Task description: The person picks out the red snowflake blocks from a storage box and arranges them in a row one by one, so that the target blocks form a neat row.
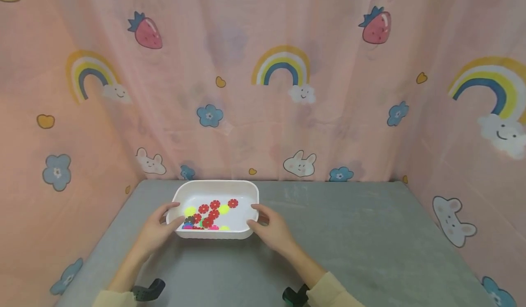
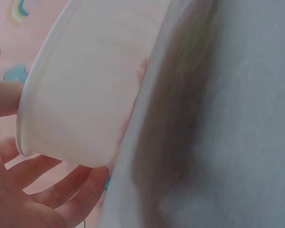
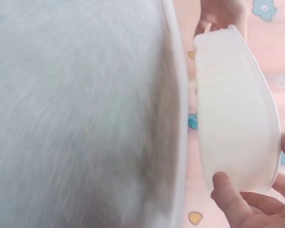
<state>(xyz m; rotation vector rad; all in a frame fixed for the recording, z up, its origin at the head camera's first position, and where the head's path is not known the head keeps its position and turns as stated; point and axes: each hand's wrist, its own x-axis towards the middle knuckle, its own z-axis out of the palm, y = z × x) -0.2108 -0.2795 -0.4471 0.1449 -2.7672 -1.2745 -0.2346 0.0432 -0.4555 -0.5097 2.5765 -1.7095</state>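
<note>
White tray [image 1: 214, 235]: raised off the surface [image 1: 353, 243], seemingly being carried
Hands: left hand [image 1: 158, 227] and right hand [image 1: 274, 229] grasp opposite ends
Discs [image 1: 213, 214]: loose inside; next move likely needs levelness

Overlapping colored pieces [image 1: 207, 223] partly hide one another at the near left corner of a white tray [image 1: 213, 235], which conceals lower fingers of the left hand [image 1: 157, 229] and right hand [image 1: 274, 231] from the head view; the table [image 3: 85, 118] blurs at right wrist.

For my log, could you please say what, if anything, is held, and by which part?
The white tray: left grip and right grip at its short ends.
</note>
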